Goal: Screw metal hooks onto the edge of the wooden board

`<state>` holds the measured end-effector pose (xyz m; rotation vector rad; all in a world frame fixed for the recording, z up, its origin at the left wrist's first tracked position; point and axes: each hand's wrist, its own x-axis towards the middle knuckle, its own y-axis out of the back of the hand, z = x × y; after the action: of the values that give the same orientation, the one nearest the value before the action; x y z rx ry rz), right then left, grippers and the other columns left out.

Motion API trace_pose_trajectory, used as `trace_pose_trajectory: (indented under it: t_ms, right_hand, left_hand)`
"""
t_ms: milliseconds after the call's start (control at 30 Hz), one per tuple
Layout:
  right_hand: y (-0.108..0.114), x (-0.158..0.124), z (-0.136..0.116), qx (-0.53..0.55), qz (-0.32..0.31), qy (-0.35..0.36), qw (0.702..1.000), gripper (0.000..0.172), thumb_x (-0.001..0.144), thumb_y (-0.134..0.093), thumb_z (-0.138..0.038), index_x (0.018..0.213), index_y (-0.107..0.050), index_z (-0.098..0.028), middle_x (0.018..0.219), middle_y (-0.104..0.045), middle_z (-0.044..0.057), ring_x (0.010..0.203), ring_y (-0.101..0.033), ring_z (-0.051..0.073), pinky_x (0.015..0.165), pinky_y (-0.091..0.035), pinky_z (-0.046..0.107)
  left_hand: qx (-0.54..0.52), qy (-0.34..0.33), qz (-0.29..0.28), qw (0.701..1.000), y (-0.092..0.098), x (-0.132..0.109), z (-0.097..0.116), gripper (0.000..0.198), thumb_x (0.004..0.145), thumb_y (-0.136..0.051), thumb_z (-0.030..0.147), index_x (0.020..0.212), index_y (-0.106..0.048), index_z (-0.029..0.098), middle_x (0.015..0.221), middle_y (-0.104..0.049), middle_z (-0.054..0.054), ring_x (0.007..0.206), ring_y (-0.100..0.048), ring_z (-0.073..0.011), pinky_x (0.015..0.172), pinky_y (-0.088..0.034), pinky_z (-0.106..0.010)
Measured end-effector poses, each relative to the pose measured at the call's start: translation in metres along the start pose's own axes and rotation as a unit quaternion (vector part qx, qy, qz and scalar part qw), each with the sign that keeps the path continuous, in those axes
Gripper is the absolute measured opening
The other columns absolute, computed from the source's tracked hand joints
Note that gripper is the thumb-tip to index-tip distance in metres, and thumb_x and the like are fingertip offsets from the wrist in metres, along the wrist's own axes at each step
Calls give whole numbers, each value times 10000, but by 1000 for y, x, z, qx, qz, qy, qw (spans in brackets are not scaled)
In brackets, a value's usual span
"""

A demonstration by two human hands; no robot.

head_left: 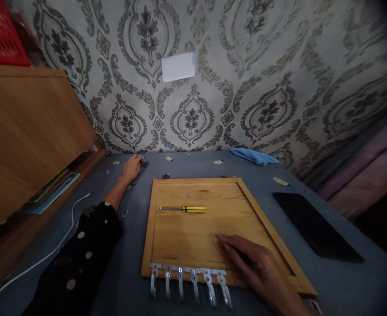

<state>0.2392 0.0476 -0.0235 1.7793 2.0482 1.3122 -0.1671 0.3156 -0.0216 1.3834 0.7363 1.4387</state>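
My right hand (251, 262) lies flat, fingers stretched, on the near right of a wooden board (196, 232) that rests on a blue cloth. Several metal hooks (189, 283) are fixed along the board's near edge. A yellow-handled screwdriver (184, 209) lies on the board's middle, apart from both hands. My left hand (132, 167), on a dark dotted sleeve, is stretched far to the back left of the board, fingers curled down over a small dark item (144, 164) on the cloth; what it is I cannot make out.
A wooden cabinet (25, 131) stands at left with books under it and a red crate on top. A white cable (64, 228) runs along the left. A blue rag (252, 156) lies at the back, a black flat slab (315, 228) at right. Small parts dot the cloth.
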Motion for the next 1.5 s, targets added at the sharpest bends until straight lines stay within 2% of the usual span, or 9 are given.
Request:
trace_pose_trajectory:
  t_ms: [600, 1000, 1233, 1500]
  right_hand:
    - [0, -1, 0, 9, -16, -24, 1000, 297, 949, -519, -264, 1025, -801, -206, 1001, -831, 78, 890, -811, 231, 805, -678, 328]
    - [2, 0, 1, 2, -20, -10, 1000, 304, 961, -515, -284, 1036, -796, -197, 1002, -830, 84, 887, -811, 238, 802, -682, 343]
    - [3, 1, -3, 13, -22, -20, 999, 290, 960, -527, -306, 1025, -792, -207, 1002, -830, 87, 884, -812, 251, 790, -682, 354]
    - [1, 0, 4, 13, -27, -31, 999, 330, 967, -525, -387, 1019, -801, -213, 986, -830, 97, 862, -811, 262, 793, -682, 380]
  left_hand:
    - [10, 7, -14, 1000, 0, 0, -7, 317, 986, -629, 364, 1243, -625, 178, 1258, -641, -98, 1082, -656, -227, 923, -576, -436]
    - [-17, 28, -1, 999, 16, -6, -23, 326, 986, -629, 367, 1240, -623, 164, 1247, -646, -99, 1075, -658, -228, 924, -575, -447]
    - [-49, 27, -19, 998, 25, -27, -24, 329, 981, -637, 369, 1229, -624, 153, 1212, -656, -94, 1042, -667, -222, 899, -583, -436]
    - [-90, 6, -47, 995, 30, -62, -9, 286, 983, -636, 368, 1160, -645, 144, 1126, -678, -75, 971, -677, -197, 858, -589, -404]
